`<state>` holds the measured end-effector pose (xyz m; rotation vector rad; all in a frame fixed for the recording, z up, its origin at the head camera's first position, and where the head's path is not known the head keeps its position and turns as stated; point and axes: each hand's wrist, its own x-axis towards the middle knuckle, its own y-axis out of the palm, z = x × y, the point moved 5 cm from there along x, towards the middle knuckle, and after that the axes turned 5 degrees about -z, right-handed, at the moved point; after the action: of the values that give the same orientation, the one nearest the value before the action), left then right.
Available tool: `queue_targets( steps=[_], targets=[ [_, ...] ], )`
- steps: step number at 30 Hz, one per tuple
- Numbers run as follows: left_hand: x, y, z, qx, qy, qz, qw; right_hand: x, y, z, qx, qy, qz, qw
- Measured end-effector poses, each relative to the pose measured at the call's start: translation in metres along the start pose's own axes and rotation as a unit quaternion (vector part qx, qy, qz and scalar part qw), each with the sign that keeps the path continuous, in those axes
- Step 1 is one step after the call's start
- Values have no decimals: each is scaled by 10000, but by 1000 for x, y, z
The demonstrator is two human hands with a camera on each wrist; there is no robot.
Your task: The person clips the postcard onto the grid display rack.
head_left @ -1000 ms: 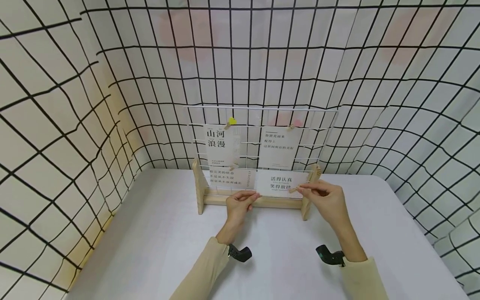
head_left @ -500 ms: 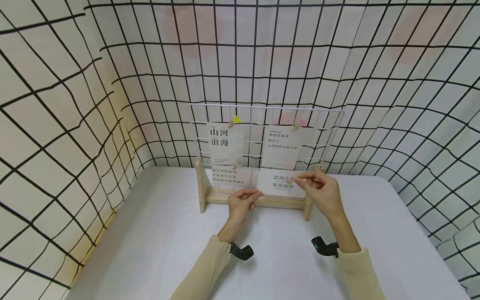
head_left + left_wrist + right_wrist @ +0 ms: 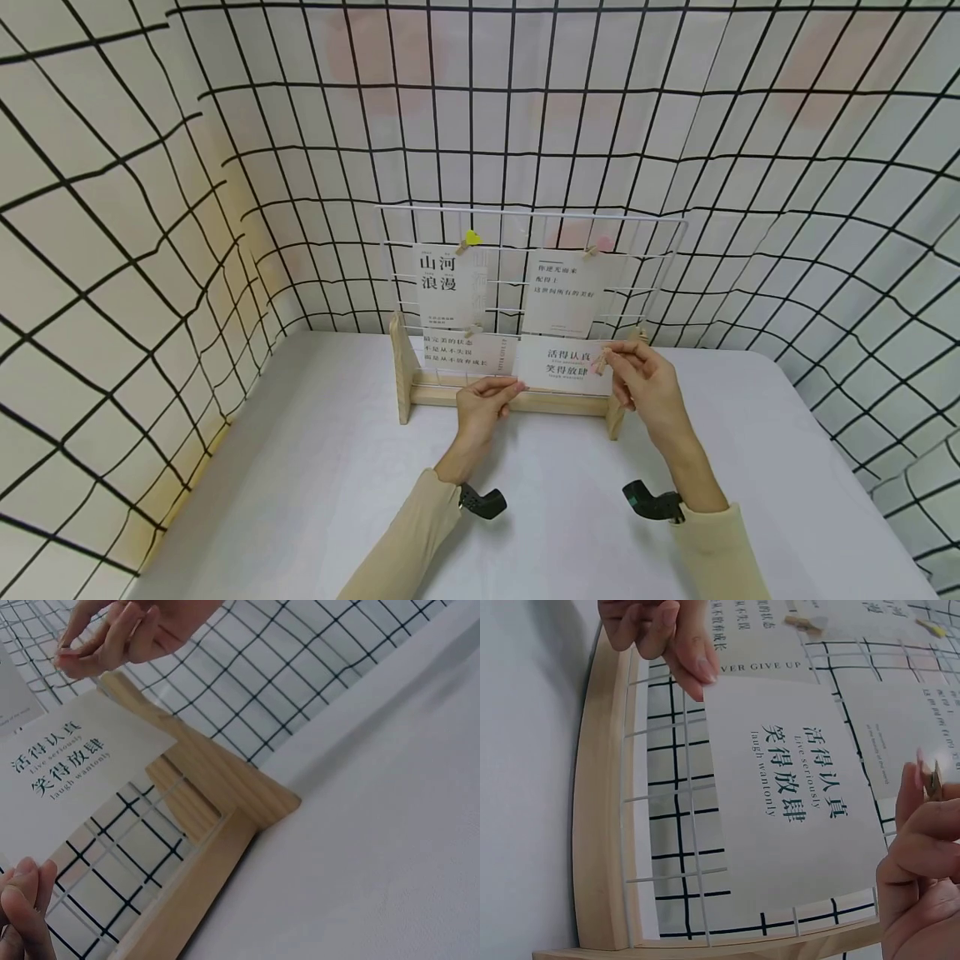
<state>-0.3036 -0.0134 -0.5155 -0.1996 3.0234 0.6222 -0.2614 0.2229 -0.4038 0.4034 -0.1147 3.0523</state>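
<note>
A white card (image 3: 534, 367) with dark printed lettering stands against a white wire grid rack, whose wooden base bar (image 3: 551, 404) runs just below it. My left hand (image 3: 478, 410) pinches the card's lower left corner between thumb and fingers. In my right hand (image 3: 651, 390) is a small wooden clothespin (image 3: 933, 782) with a bit of pink on it, pinched at the fingertips. The clothespin overlaps the card's right part in the head view. From the right wrist it shows beside the card's edge, with part of it hidden by the fingers.
Two upright cards, one on the left (image 3: 442, 300) and one on the right (image 3: 558, 312), hang above on the grid, with a yellow-topped clip (image 3: 471, 239) on the left one. Another printed card (image 3: 457, 354) hangs lower left. A black-grid backdrop (image 3: 570, 125) encloses the white table (image 3: 315, 467).
My right hand has raised the clothespin from near the card's lower right, passed it over the lettering, then drawn back slightly right, turning it more upright. My left hand keeps its pinch on the card.
</note>
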Motion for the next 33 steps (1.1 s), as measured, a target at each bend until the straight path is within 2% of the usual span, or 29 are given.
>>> queue_targets(
  steps=[6, 13, 21, 27, 33],
  targets=[
    [-1, 2, -1, -43, 23, 62, 10000, -2, -1, 0, 138, 125, 10, 9998],
    [-3, 4, -1, -31, 0, 75, 10000, -5, -4, -1, -36, 323, -31, 9995],
    [-3, 2, 0, -45, 1, 36, 10000, -6, 0, -3, -204, 112, 340, 9992],
    [-2, 2, 0, -98, -28, -29, 9999, -5, -1, 0, -383, 12, 244, 9990],
    [-1, 2, 0, -157, -12, -54, 9999, -4, -4, 6, -600, -165, 399, 9973]
  ],
)
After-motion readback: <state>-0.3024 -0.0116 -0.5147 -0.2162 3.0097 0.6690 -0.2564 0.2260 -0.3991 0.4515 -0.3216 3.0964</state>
